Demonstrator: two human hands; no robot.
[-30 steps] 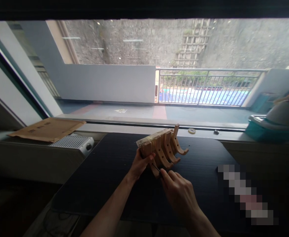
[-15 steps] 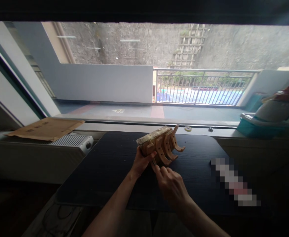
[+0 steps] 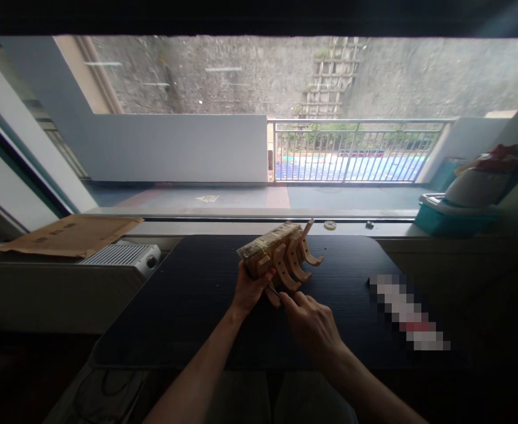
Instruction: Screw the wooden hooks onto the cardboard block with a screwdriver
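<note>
A light wooden rack with several curved hooks (image 3: 280,253) is tilted on edge on the black table (image 3: 197,294). My left hand (image 3: 248,290) grips its near left end from below, fingers wrapped round it. My right hand (image 3: 310,325) is pinched on a thin dark tool (image 3: 275,291) whose tip touches the rack's near end by the closest hook. Both forearms reach in from the bottom edge.
A flat cardboard sheet (image 3: 71,234) lies on the left ledge above a white ribbed heater (image 3: 124,257). A teal tub (image 3: 455,219) with white things on it stands on the right sill. A small tape roll (image 3: 330,224) lies on the sill. A pixelated strip (image 3: 409,312) lies on the table's right.
The rack has tipped a little more upright. My right hand moved slightly left toward its near end, the tool still pinched. The view shifted a bit to the right.
</note>
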